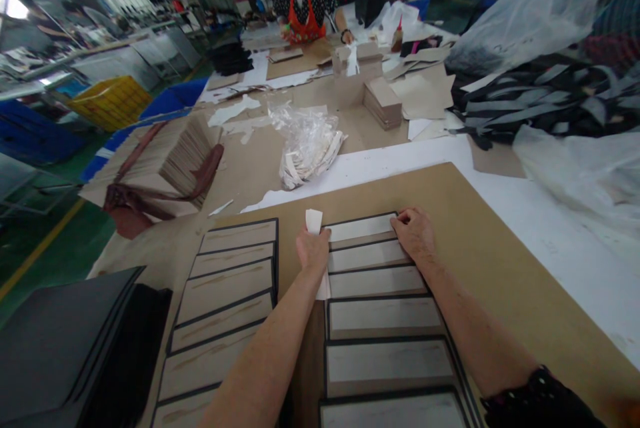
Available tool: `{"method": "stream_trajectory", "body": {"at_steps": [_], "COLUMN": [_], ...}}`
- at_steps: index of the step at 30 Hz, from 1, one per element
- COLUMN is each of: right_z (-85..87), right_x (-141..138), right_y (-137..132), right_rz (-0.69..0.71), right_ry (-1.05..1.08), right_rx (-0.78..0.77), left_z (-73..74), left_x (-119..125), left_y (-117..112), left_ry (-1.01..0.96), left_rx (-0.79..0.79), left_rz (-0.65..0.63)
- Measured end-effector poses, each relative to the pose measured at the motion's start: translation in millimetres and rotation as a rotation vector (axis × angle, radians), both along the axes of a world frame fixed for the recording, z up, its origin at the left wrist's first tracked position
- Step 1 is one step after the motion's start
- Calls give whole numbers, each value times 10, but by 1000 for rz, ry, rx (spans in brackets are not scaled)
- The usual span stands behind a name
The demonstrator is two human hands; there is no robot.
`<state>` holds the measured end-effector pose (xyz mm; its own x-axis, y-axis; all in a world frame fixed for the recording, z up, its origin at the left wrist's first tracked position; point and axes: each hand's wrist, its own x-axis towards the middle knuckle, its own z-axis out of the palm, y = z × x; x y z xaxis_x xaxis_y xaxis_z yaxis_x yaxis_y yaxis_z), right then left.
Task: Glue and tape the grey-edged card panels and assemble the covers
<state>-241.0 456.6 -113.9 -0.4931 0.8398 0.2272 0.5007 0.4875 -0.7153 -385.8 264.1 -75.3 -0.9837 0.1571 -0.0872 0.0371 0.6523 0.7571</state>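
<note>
My left hand [311,253] is closed around some white strips [314,220], whose ends stick out above and below the fist. Its thumb reaches the left end of a white strip [363,227] lying across the farthest dark-edged panel of the right column. At the other end of that strip, the thumb and fingers of my right hand [417,233] are pinched together on its corner. Nearer panels [385,318] in this column overlap one another, each with a white strip on it. The left column of panels [227,275] shows brown streaks and no white strips.
Dark grey sheets [65,341] are stacked at the near left. Beyond the brown board [480,261] lie a clear bag of strips [310,148], a tied bundle of cards [160,165] and black straps [550,98]. A co-worker in an orange apron [306,18] stands across the table.
</note>
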Motion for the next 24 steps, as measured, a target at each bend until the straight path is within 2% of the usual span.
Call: {"method": "stream_trajectory", "body": {"at_steps": [5, 11, 19, 22, 24], "right_z": [9, -58, -179, -138, -42], "right_x": [-40, -63, 18, 32, 27], "right_y": [51, 148, 283, 317, 274], "right_rz": [-7, -45, -49, -23, 13], "right_ry": [-41, -57, -68, -85, -94], "right_rx": [-21, -54, -79, -57, -18], "left_z": [19, 25, 26, 133, 287], "left_x": [-1, -25, -80, -172, -217], "left_y": [19, 15, 5, -59, -135], "left_ry": [17, 30, 7, 14, 45], "left_rx": [-39, -62, 16, 61, 92], "left_rz": [-5, -5, 50, 131, 175]}}
